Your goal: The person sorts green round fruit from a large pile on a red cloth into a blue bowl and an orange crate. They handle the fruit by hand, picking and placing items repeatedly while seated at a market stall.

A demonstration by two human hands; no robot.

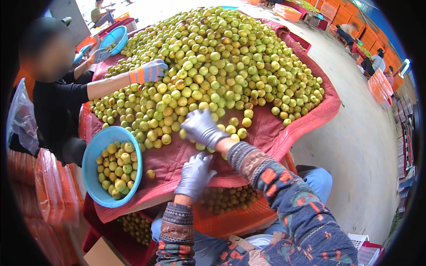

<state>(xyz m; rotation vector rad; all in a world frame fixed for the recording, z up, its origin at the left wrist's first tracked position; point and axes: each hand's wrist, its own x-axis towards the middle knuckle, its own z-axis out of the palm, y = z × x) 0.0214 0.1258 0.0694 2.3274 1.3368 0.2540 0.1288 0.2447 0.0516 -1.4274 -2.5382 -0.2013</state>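
Observation:
A large heap of small green-yellow fruits [213, 71], some with brown patches, lies on a red quilted cloth [259, 133]. My right hand [203, 129], in a grey glove, reaches over the heap's near edge; fruit touches its fingers, but whether it grips one is hidden. Nearer to me, my left hand [195, 176], gloved alike, is over the cloth's front edge with fingers apart and nothing in them. To its left stands a blue plastic basket [87, 169] partly filled with fruits. One loose browned fruit [150, 174] lies on the cloth between basket and hand.
A co-worker's gloved hand [148, 71] touches the heap at the left; their other hand is by another blue basket [123, 36]. Below the cloth's front edge stand an orange crate [233, 221] and a dark red crate [96, 229], both holding fruits. A cardboard box [105, 254] is at lower left.

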